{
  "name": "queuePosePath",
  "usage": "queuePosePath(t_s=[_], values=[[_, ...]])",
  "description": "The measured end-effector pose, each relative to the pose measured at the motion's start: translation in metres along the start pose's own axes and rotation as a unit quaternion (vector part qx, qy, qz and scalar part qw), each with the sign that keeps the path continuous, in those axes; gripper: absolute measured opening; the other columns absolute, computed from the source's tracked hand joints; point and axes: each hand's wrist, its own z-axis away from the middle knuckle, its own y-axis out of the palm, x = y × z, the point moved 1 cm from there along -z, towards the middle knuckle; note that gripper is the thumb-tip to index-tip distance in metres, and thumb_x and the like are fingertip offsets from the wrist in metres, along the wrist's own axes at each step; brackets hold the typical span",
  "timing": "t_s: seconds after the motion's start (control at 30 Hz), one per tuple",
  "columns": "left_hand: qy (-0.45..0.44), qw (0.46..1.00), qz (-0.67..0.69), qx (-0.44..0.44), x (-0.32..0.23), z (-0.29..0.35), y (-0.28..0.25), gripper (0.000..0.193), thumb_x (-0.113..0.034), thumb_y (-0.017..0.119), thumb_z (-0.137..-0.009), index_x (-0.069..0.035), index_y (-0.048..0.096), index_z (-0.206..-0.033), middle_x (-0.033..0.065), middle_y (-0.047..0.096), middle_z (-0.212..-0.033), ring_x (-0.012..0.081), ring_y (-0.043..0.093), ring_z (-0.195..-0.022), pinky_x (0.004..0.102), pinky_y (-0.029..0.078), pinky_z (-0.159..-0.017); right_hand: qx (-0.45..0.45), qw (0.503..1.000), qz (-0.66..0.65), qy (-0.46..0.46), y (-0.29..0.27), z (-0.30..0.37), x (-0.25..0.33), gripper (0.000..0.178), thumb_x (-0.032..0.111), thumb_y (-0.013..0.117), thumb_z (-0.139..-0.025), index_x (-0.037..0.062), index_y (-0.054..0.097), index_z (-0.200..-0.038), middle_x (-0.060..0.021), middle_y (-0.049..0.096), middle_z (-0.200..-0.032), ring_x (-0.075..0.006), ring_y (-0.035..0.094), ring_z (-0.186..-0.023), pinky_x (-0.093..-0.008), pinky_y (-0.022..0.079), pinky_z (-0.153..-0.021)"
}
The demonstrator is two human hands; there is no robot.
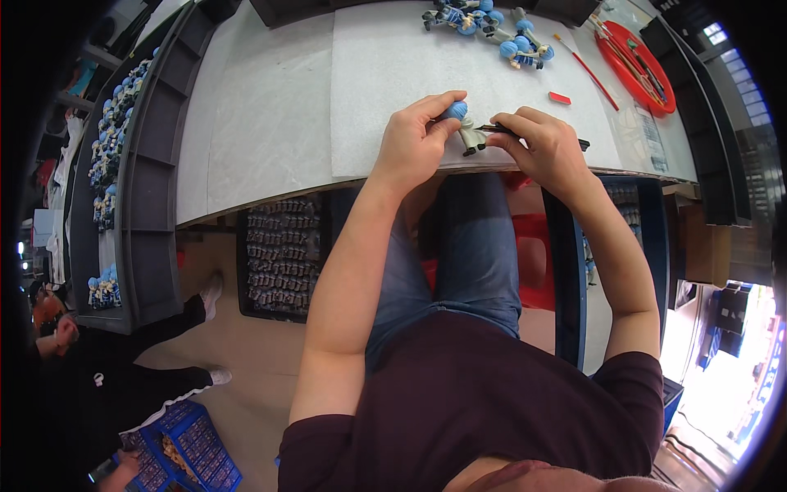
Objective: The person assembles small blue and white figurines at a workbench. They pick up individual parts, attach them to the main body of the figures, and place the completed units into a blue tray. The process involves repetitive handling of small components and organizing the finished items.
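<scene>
A small figurine (470,138) with a light blue head and a pale body is held over the front part of the white-covered table. My left hand (420,138) is closed on it, thumb and fingers around its blue head. Pinched in my right hand (541,146) is a slim dark tool (493,128), its pointed tip at the figurine's body. Its dark end sticks out past my hand on the right. Whether the tool is a knife or a pen I cannot make out.
Several blue-headed figurines (525,47) lie at the table's back. To the right are a red oval tray (638,70) of brushes, a thin red brush (597,82) and a small red block (559,98). Grey crates (152,193) of figurines stand left; another person's hand (123,469) is at lower left.
</scene>
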Motion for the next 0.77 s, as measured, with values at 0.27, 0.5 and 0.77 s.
queuePosePath(t_s=[0.27,0.5,0.77], values=[[-0.012,1.000,0.011,-0.012,0.001,0.001,-0.004,0.034,0.004,0.054,-0.083,-0.002,0.058,-0.116,0.0080,0.064,-0.102,0.0124,0.058,-0.094,0.0247,0.045,-0.086,-0.029,0.999,-0.034,0.013,0.000,-0.008,-0.005,0.019,0.019,0.067,-0.078,0.0064,0.066,-0.092,-0.0082,0.060,-0.074,-0.0256,0.060,-0.066,-0.0343,0.047,-0.057],[-0.010,0.999,0.032,-0.030,-0.001,0.001,-0.003,0.031,-0.001,0.059,-0.080,0.000,0.060,-0.110,0.0051,0.064,-0.091,0.0082,0.057,-0.076,0.0222,0.047,-0.071,-0.113,0.972,0.097,0.180,-0.020,-0.020,-0.121,0.026,0.012,0.053,-0.089,0.0038,0.060,-0.112,-0.0166,0.061,-0.096,-0.0301,0.060,-0.086,-0.0339,0.045,-0.074],[-0.024,0.995,0.101,-0.007,-0.003,0.003,-0.011,0.035,0.002,0.057,-0.081,-0.004,0.056,-0.116,0.0051,0.060,-0.098,0.0093,0.056,-0.085,0.0229,0.046,-0.079,-0.029,0.949,0.259,0.177,-0.003,-0.036,-0.178,0.033,0.019,0.062,-0.082,0.0087,0.061,-0.114,-0.0135,0.061,-0.105,-0.0304,0.054,-0.103,-0.0362,0.043,-0.083]])
